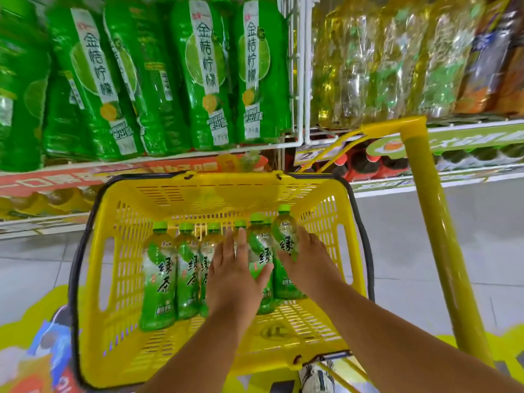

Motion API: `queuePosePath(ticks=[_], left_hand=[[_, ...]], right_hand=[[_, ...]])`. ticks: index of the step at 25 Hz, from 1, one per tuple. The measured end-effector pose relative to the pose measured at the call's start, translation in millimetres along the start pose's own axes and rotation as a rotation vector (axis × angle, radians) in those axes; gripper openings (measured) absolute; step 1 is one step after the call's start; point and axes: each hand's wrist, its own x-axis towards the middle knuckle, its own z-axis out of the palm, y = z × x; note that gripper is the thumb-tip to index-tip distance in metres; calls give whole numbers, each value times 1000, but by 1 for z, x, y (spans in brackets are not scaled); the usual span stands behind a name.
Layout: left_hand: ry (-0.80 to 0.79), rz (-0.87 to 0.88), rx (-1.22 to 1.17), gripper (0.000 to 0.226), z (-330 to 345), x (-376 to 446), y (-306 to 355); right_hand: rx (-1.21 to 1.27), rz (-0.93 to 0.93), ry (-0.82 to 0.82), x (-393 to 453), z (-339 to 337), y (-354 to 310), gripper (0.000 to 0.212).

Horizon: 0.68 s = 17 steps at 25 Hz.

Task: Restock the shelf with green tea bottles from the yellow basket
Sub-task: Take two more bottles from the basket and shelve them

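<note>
A yellow basket stands on the floor in front of the shelf. Several green tea bottles with green caps lie side by side inside it, caps pointing to the shelf. My right hand grips the rightmost bottle, which is raised a little above the others. My left hand reaches into the basket with straight fingers laid over the bottles in the middle; its thumb touches the neighbouring bottle. The bottle under my left palm is mostly hidden.
Large green lemon-drink bottles fill the shelf on the left, yellow-tinted bottles the section on the right. A white wire divider separates them. The basket's yellow pull handle rises at right. My shoe is by the basket's near edge.
</note>
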Motion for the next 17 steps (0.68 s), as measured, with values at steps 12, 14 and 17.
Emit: queuePosePath(ticks=[12, 14, 17], left_hand=[[-105, -360, -471, 38, 26, 18, 13], [-89, -356, -495, 34, 21, 16, 12], [-23, -368, -558, 33, 1, 12, 13]], right_hand=[[387, 365, -69, 21, 11, -3, 36], [361, 368, -43, 17, 6, -5, 33], [365, 322, 4, 8, -3, -8, 31]])
